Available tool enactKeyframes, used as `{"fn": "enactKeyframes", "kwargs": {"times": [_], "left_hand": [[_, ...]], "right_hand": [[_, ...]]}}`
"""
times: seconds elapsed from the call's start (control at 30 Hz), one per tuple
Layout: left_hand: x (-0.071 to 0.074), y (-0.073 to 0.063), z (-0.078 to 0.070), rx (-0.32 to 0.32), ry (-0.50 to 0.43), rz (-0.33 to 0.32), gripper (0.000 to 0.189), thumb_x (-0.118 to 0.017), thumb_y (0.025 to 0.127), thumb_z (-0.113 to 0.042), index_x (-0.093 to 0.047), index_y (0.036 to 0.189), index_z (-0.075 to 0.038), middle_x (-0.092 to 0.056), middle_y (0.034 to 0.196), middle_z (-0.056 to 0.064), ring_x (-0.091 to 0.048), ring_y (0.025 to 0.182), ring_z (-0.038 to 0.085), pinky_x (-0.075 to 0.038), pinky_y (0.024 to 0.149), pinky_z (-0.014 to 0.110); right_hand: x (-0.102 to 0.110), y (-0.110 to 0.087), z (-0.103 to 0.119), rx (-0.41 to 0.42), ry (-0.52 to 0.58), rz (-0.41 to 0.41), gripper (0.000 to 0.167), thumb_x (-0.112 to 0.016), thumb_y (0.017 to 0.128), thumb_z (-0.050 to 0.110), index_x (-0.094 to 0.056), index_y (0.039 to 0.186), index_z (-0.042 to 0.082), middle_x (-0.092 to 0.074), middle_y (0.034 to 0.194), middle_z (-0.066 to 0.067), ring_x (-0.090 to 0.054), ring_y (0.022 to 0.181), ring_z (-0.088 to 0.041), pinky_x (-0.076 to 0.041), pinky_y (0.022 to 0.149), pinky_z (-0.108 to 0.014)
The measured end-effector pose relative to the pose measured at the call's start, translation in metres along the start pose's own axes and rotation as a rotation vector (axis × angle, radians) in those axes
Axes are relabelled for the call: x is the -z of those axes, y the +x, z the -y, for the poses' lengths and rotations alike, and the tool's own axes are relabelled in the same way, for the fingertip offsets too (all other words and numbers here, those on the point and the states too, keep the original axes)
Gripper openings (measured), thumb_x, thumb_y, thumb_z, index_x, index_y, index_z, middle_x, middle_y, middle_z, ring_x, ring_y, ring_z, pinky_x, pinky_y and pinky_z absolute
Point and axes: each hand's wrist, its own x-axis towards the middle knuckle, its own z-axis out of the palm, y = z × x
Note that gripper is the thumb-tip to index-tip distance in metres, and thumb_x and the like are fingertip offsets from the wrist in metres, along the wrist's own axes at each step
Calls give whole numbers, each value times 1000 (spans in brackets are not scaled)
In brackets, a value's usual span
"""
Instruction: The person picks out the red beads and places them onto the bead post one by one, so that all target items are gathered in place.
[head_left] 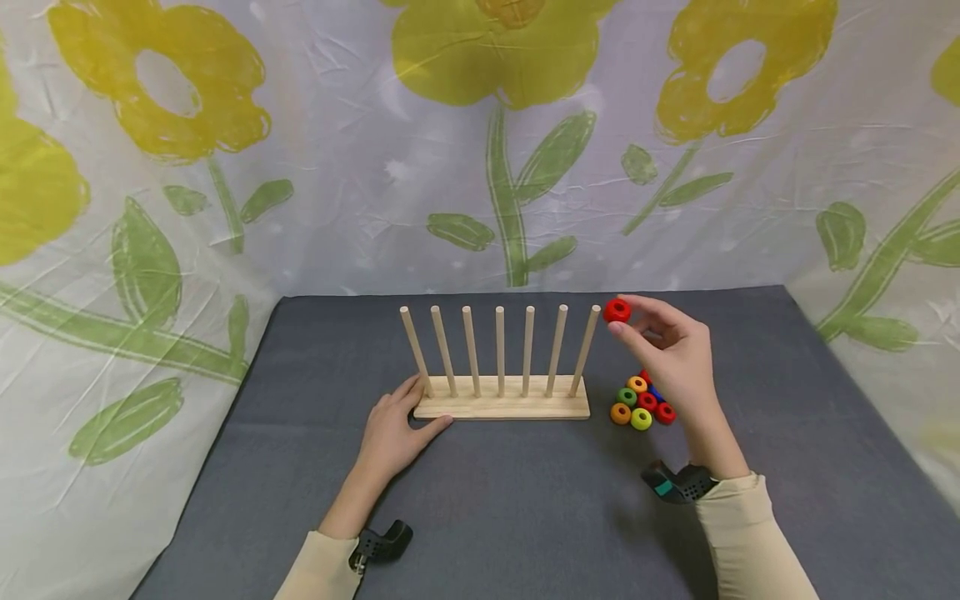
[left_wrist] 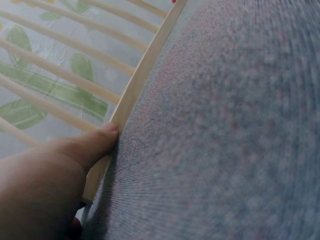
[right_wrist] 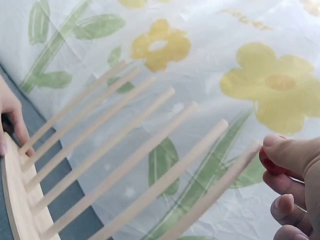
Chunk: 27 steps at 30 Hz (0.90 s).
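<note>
Red bead [head_left: 616,317]: small, rounded, glossy, darker hole through its middle; up above the table [head_left: 525,517], right of centre and towards the far edge, just beside the top of the rightmost peg [head_left: 586,352]; cannot tell if they touch. Right hand [head_left: 675,354] pinches it between thumb and forefinger. Wooden rack [head_left: 502,408]: pale, smooth, flat oblong base carrying seven slim round pegs in one row, standing nearer the table's far edge, about midway between its sides. Left hand [head_left: 393,433] grips the rack's left end, thumb along the front edge. Loose beads [head_left: 647,402], red, orange, yellow, green, blue, cluster right of the rack, partly hidden behind the right hand.
</note>
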Motion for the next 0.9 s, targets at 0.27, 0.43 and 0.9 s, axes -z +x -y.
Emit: {"fn": "enactKeyframes", "kwargs": {"times": [0.27, 0.43, 0.9], "left_hand": [[1, 1, 0, -2, 12, -1, 82, -78, 87, -52, -53, 149, -4, -45, 153, 15, -54, 116, 39, -41, 96, 57], [0, 0, 0, -4, 13, 3, 82, -78, 87, -52, -53, 149, -4, -45, 154, 15, -54, 115, 39, -41, 97, 57], [-1, 0, 1, -3, 24, 4, 81, -76, 88, -52, -52, 149, -4, -46, 154, 14, -53, 118, 40, -41, 97, 57]], "right_hand": [[-5, 8, -17, 15, 48, -19, 36, -75, 88, -10, -71, 124, -3, -63, 77, -16, -59, 68, -18, -52, 67, -22], [-11, 9, -20, 10, 89, -1, 38, -75, 88, -8, -71, 125, -1, -63, 77, -16, -60, 68, -17, -52, 68, -23], [-20, 4, 6, -14, 40, 17, 34, -75, 89, -7, -69, 123, -7, -64, 79, -19, -58, 68, -14, -49, 65, -20]]}}
